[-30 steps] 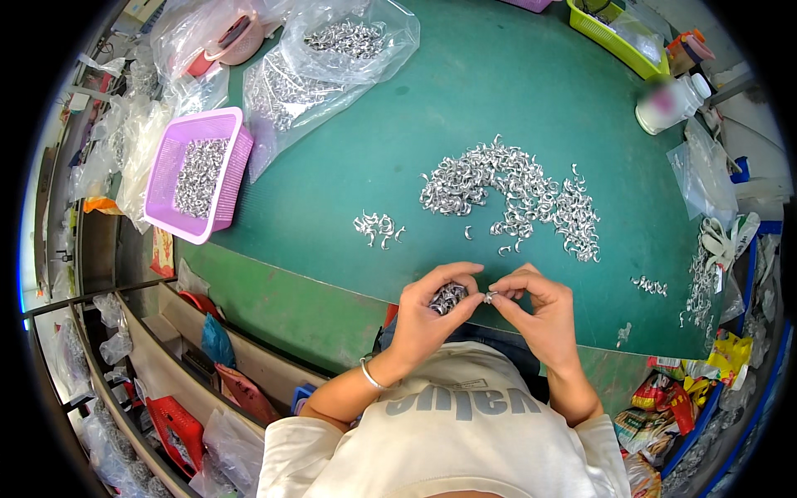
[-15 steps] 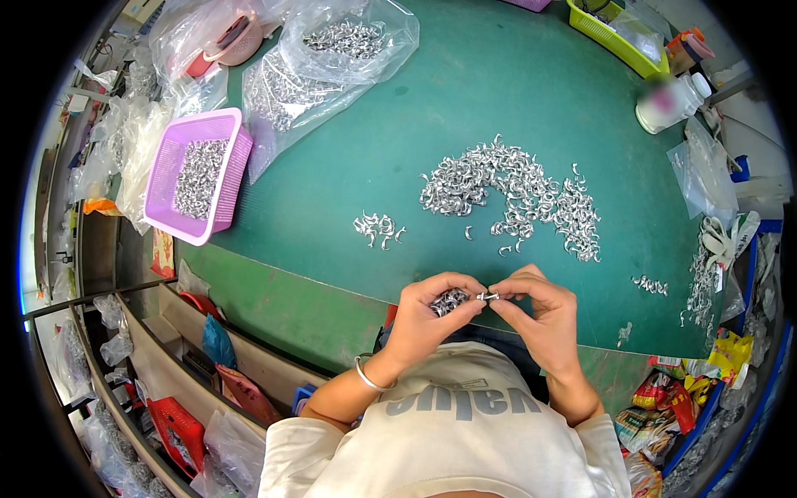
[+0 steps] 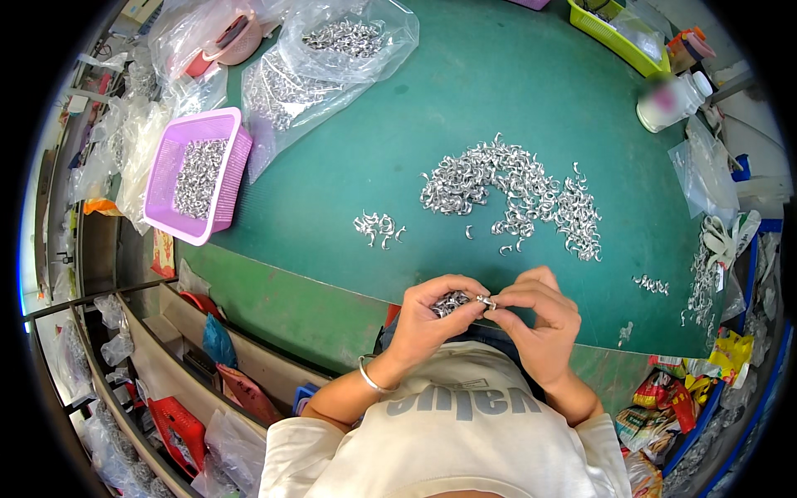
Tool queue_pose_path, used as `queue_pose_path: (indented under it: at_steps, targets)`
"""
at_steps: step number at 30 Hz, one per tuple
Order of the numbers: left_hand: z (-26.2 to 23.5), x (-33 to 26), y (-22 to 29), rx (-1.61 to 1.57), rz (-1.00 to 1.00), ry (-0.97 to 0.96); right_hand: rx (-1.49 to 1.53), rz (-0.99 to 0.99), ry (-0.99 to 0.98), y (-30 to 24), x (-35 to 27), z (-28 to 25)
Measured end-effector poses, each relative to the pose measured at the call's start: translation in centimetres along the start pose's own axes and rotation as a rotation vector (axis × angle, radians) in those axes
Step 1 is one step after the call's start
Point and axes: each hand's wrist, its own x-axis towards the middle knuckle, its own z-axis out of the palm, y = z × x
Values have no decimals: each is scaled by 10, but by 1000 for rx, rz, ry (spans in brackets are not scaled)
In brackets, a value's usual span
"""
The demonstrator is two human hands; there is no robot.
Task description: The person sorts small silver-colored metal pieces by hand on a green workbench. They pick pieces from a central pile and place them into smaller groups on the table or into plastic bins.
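Observation:
My left hand (image 3: 422,325) is curled around a clutch of small shiny metal pieces (image 3: 449,304) at the table's near edge. Between its thumb and index fingertips a single silvery metal piece (image 3: 486,302) sticks out toward the right. My right hand (image 3: 541,319) meets it there, thumb and forefinger pinched at the piece's outer end. The fingertips partly cover it, so its exact shape is hard to make out. Beyond the hands lies a big heap of curved, hook-like metal pieces (image 3: 521,195), with a smaller cluster (image 3: 378,227) to its left.
A purple basket (image 3: 237,178) holding similar pieces stands on the left, beside clear plastic bags (image 3: 278,149) of them. Farther right are a white bottle (image 3: 668,104) and a yellow-green basket (image 3: 618,41). More metal parts (image 3: 699,286) lie along the green table's (image 3: 332,183) right side.
The single piece has turned and now sits at a slant between the fingertips. My right hand has shifted slightly right and down. The heaps look the same.

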Motion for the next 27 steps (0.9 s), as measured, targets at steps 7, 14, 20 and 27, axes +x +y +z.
queue_pose_path:
  at_steps: [7, 14, 20, 27]
  targets:
    - [1, 1, -2, -156, -62, -38, -217, -204, 47, -9, 1, 1]
    - [1, 3, 3, -194, -165, -146, -27, 9, -40, 4, 1, -2]
    - [-12, 8, -10, -556, -261, -248, -207, 210, 96, 42, 6, -11]
    - [0, 12, -9, -312, -255, -38, -730, -173, 87, 75, 13, 2]
